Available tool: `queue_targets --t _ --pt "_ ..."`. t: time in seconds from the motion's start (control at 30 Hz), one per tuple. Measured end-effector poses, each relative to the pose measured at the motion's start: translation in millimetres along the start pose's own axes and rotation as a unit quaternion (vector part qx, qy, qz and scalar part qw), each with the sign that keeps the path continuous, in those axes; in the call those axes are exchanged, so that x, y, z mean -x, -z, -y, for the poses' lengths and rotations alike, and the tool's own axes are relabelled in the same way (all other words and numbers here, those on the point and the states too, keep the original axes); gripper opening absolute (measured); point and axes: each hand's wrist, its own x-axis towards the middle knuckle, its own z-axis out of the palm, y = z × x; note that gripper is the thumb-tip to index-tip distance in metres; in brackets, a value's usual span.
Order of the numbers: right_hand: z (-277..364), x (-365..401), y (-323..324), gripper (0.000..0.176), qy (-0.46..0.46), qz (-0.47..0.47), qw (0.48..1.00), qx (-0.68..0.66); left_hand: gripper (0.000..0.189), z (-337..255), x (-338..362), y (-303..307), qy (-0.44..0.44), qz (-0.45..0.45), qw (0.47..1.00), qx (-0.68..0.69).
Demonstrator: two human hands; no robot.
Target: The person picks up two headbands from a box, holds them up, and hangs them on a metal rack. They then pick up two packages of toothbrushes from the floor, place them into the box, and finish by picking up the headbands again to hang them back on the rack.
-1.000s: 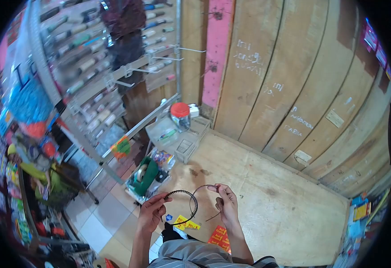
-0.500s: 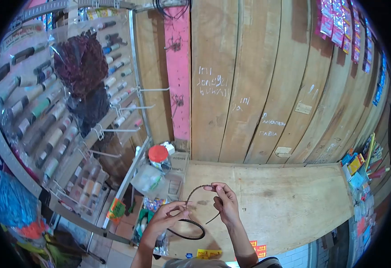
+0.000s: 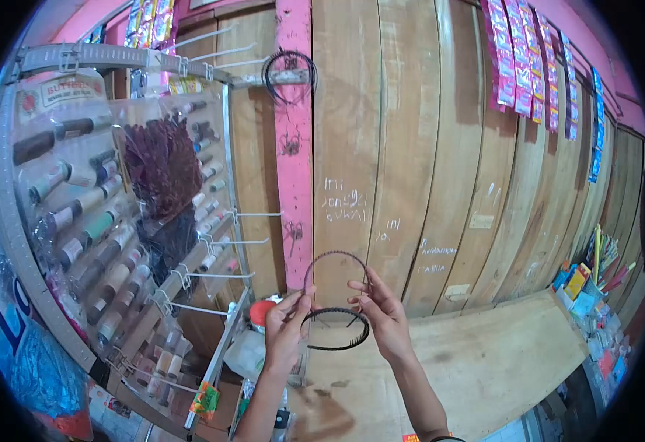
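Two thin dark headbands are held up between my hands. The upper headband [image 3: 337,253] arches between the fingertips of both hands. A toothed black headband [image 3: 337,347] curves below it, close to the fingers of my left hand [image 3: 287,331] and my right hand [image 3: 387,317]. My left hand pinches the left end of the upper one. The fingers of my right hand are closed around its right end. Which fingers bear the lower headband is hard to make out.
A wooden counter [image 3: 440,368] lies below. At the left stands a metal rack [image 3: 227,162] with bagged tubes and bare hooks. Dark rings [image 3: 290,53] hang on a pink post [image 3: 295,199]. Sachet strips [image 3: 518,59] hang upper right. A red-lidded jar [image 3: 261,312] is behind my left hand.
Both hands have risen with the headbands and come to a similar height. The view has tilted up, showing more of the rack and the hanging rings.
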Motion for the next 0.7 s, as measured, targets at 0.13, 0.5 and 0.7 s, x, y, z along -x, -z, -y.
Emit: queue_targets --t 0.13,0.5,0.7 --pt "48.1 -43.2 -8.3 0.059 0.104 0.039 0.990 0.081 0.030 -40.2 -41.0 -45.9 -0.116 -0.031 0.992 0.040" --pt "141.2 -182.5 -44.8 0.045 0.282 -0.010 0.947 0.151 0.035 -116.4 -187.6 -100.0 -0.377 -0.092 0.921 -0.042" --pt "177.9 -237.9 -69.7 0.051 0.280 0.042 0.941 0.182 0.035 -164.4 -263.1 -103.8 -0.439 -0.091 0.890 -0.084"
